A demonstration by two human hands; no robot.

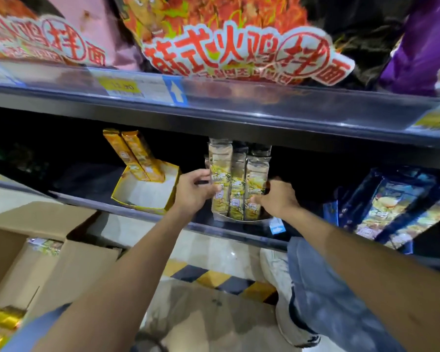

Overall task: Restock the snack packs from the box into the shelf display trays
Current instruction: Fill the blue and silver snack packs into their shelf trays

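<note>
Left hand [196,190], right hand [277,196], fingers curled, clasp upright snack packs [235,184] from both sides, likely bunching them to fit display tray [239,220] at shelf [150,215] front edge.

Three tall snack packs [235,184] (silvery, yellow-fronted) stand upright side by side at frame centre, bases in a shallow display tray [239,220]. Left of them a yellow tray [144,199] holds two leaning orange packs [137,156]. The open cardboard box [69,265] sits lower left, one pack [45,246] inside
</note>
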